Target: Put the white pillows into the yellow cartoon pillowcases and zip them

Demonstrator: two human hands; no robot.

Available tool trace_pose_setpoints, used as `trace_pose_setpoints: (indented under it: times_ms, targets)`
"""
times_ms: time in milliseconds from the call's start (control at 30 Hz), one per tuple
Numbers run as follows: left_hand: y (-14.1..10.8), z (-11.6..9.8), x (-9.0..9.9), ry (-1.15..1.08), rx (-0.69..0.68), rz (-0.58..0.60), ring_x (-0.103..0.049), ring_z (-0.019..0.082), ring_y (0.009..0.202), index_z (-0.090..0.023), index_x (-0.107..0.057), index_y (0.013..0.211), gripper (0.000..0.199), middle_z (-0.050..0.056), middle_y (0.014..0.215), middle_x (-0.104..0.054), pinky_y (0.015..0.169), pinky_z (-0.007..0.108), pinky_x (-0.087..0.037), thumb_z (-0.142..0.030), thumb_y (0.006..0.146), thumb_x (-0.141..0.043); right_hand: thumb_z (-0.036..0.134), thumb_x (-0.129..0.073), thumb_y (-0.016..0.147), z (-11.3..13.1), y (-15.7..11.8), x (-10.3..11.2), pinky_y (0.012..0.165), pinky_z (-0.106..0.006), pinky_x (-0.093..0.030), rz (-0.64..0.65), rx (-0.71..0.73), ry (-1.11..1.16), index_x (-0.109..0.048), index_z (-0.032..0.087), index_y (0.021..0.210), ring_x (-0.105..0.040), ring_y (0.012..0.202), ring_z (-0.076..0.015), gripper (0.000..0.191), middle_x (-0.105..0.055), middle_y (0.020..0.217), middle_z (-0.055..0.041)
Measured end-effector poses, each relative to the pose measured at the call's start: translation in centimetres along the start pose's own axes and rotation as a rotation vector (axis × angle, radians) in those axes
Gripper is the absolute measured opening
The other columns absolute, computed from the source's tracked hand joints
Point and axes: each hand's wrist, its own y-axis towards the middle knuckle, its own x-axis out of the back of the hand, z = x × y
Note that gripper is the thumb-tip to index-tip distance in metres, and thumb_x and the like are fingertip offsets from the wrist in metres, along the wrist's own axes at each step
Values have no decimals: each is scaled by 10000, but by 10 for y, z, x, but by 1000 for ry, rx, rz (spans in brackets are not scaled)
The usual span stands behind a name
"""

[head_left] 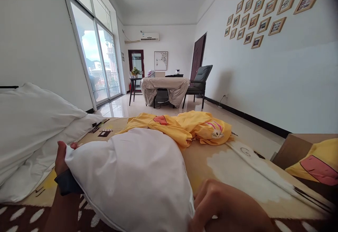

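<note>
A plump white pillow (134,179) is held up in front of me. My left hand (62,158) is closed on its left corner, thumb and fingertips showing beside the fabric. At the lower right, my right hand (219,204) has its fingers curled against the pillow's lower right edge; the fingertips are hidden. Just beyond the pillow lies a crumpled yellow cloth (211,128) with a printed cartoon face and red-pink patches, looking like a pillowcase. Beneath it is a beige patterned cover (198,165) on the bed.
White bedding (34,119) is heaped at the left. On the right stands a cardboard box (293,151) with another yellow cloth (317,165) in it. Farther back are a covered table (165,82), a dark chair (200,80) and a glass door (97,59).
</note>
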Motion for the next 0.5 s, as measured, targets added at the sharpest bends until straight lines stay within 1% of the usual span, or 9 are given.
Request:
trace_pose_setpoints:
  times_ms: [67,100,133,167,233,300,367,433,500]
  targets:
    - [-11,-4,-11,-140,84,43,-451,119,567,-210,-413,716,463,-57,599,-440,585,255,-463,-619,727,-631,183,-552,811,-10,-5,9,591,-240,-425,-59,51,63,-773,256,946,-547,587,-135,269,-640,621,-32]
    - [-14,-5,-15,-181,105,74,-445,112,584,-208,-428,726,439,-59,613,-431,603,246,-458,-588,735,-646,236,-575,823,-17,-8,15,581,-246,-415,-123,101,101,-778,262,918,-527,571,-131,225,-609,596,-30]
    - [-15,-5,-18,-193,91,101,-439,105,601,-201,-436,716,428,-58,626,-426,619,238,-453,-558,731,-671,288,-600,823,-25,-10,21,567,-250,-403,-210,159,140,-783,269,880,-500,552,-127,193,-571,572,-24]
    - [-16,-6,-19,-179,52,131,-436,101,625,-190,-439,689,425,-53,643,-429,634,232,-445,-523,718,-701,333,-627,809,-34,-12,27,551,-253,-390,-327,221,182,-785,275,826,-472,540,-123,169,-528,555,-17]
    - [-14,-8,-19,-81,-79,189,-437,103,672,-165,-430,614,443,-41,664,-433,655,230,-430,-470,696,-741,381,-694,748,-51,-12,36,539,-260,-379,-629,330,269,-766,280,678,-438,552,-122,142,-454,558,-5]
    - [-13,-12,-18,72,-226,260,-436,114,672,-153,-413,541,485,-26,643,-421,631,237,-412,-476,693,-740,405,-766,649,-65,-10,42,566,-274,-403,-920,420,375,-701,263,538,-453,609,-133,192,-440,610,-5]
    - [-15,-21,-17,241,-326,390,-426,127,600,-159,-421,483,507,-11,570,-398,550,248,-390,-512,687,-723,432,-802,572,-74,-7,46,621,-296,-437,-1136,464,502,-636,242,494,-484,680,-145,264,-481,696,-9]
    - [-19,-33,-18,359,-384,573,-407,134,510,-170,-452,452,483,-2,492,-387,463,255,-363,-506,669,-723,467,-805,544,-78,-5,48,678,-316,-458,-1261,471,626,-611,238,534,-504,730,-153,300,-516,766,-2]
    - [-26,-45,-18,456,-362,817,-434,154,471,-183,-523,480,361,15,475,-446,423,271,-384,-416,645,-745,467,-804,543,-80,-6,50,719,-326,-465,-1344,462,711,-607,243,592,-510,733,-148,303,-521,758,13]
